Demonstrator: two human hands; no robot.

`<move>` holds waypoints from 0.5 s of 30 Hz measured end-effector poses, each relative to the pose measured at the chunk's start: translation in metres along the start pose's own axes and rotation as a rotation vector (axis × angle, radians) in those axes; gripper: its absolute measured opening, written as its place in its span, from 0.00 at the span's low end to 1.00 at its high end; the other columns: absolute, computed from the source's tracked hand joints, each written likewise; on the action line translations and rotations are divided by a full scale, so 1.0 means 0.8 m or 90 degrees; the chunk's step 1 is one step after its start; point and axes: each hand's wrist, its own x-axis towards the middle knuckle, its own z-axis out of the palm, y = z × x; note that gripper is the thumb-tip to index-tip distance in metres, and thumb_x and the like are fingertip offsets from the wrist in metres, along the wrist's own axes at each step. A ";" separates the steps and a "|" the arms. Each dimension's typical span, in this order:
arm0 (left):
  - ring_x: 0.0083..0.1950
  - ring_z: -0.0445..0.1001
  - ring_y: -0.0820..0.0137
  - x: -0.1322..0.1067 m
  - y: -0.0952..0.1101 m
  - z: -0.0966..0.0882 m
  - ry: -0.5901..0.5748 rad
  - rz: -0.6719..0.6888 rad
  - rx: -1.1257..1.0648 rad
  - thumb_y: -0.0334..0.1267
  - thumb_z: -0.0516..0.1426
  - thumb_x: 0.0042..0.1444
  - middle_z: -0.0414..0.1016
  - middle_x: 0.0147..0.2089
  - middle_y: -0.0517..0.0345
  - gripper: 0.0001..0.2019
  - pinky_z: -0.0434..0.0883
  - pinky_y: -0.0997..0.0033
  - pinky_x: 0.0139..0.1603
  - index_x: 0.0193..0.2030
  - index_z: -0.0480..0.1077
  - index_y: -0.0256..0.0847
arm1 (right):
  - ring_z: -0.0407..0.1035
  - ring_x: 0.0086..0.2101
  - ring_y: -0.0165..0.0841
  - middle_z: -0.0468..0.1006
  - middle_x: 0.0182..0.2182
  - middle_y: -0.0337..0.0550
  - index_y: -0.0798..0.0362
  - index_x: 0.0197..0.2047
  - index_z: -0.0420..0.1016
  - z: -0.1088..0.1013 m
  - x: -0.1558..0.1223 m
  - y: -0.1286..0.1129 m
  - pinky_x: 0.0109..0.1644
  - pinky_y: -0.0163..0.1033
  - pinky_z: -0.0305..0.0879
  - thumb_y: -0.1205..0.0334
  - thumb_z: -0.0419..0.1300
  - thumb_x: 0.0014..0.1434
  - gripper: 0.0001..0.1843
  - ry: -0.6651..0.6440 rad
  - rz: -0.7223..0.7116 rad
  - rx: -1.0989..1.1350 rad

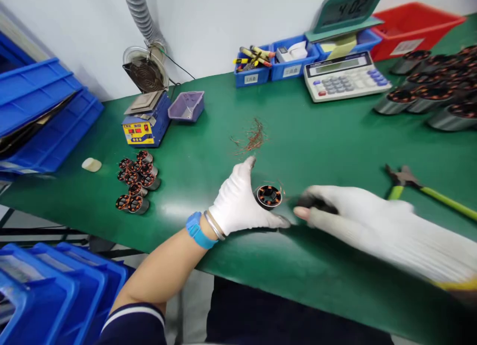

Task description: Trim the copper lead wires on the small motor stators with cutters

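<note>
My left hand [240,202], in a white glove with a blue wristband, cups a small motor stator [269,196] with copper windings that stands on the green table [208,151]; thumb and fingers curl round its sides. My right hand [357,213], also gloved, is blurred by motion just right of the stator. Its fingertips point at the stator and close on a small dark thing I cannot make out.
A group of stators [136,181] sits at the left. Copper wire scraps [253,137] lie behind the hands. Green-handled pliers [421,186] lie at the right. A soldering station [146,120], a purple tray [186,105], a calculator [345,76], blue bins [37,116] and more stators [436,86] ring the table.
</note>
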 end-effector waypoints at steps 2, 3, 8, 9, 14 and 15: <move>0.54 0.77 0.54 0.003 -0.010 0.003 -0.048 0.009 -0.050 0.57 0.72 0.31 0.69 0.62 0.40 0.69 0.75 0.54 0.54 0.75 0.40 0.37 | 0.74 0.37 0.44 0.81 0.37 0.42 0.45 0.38 0.74 -0.006 0.021 -0.022 0.38 0.46 0.62 0.31 0.45 0.58 0.29 -0.057 -0.025 0.073; 0.52 0.78 0.55 0.005 -0.013 0.006 -0.069 0.009 -0.060 0.55 0.70 0.35 0.73 0.58 0.44 0.66 0.75 0.55 0.53 0.75 0.39 0.38 | 0.73 0.35 0.41 0.80 0.34 0.42 0.47 0.36 0.73 -0.006 0.030 -0.027 0.37 0.44 0.62 0.34 0.45 0.59 0.27 -0.069 -0.048 0.105; 0.47 0.80 0.55 0.014 -0.010 0.018 -0.093 0.028 0.010 0.53 0.65 0.45 0.78 0.48 0.47 0.56 0.77 0.54 0.51 0.76 0.43 0.36 | 0.68 0.27 0.35 0.75 0.25 0.40 0.49 0.28 0.69 0.004 0.041 -0.015 0.32 0.40 0.58 0.43 0.47 0.60 0.21 -0.103 -0.040 0.094; 0.47 0.80 0.54 0.014 -0.007 0.020 -0.086 0.031 0.019 0.54 0.64 0.45 0.78 0.49 0.46 0.55 0.77 0.53 0.51 0.75 0.45 0.35 | 0.69 0.27 0.37 0.75 0.26 0.41 0.49 0.28 0.69 0.004 0.040 -0.013 0.31 0.41 0.58 0.45 0.48 0.60 0.20 -0.091 -0.019 0.065; 0.51 0.79 0.52 0.008 0.001 0.022 -0.051 0.007 0.025 0.52 0.64 0.46 0.77 0.53 0.44 0.53 0.77 0.52 0.54 0.75 0.47 0.36 | 0.70 0.29 0.44 0.76 0.28 0.47 0.48 0.29 0.69 0.002 0.051 -0.010 0.31 0.46 0.58 0.45 0.47 0.60 0.19 0.068 0.006 -0.068; 0.51 0.79 0.52 0.007 0.001 0.021 -0.057 -0.002 0.015 0.53 0.65 0.44 0.77 0.53 0.45 0.55 0.77 0.52 0.54 0.75 0.45 0.37 | 0.71 0.30 0.44 0.77 0.30 0.47 0.48 0.31 0.70 0.002 0.055 -0.007 0.33 0.48 0.60 0.44 0.45 0.60 0.20 0.093 -0.012 -0.064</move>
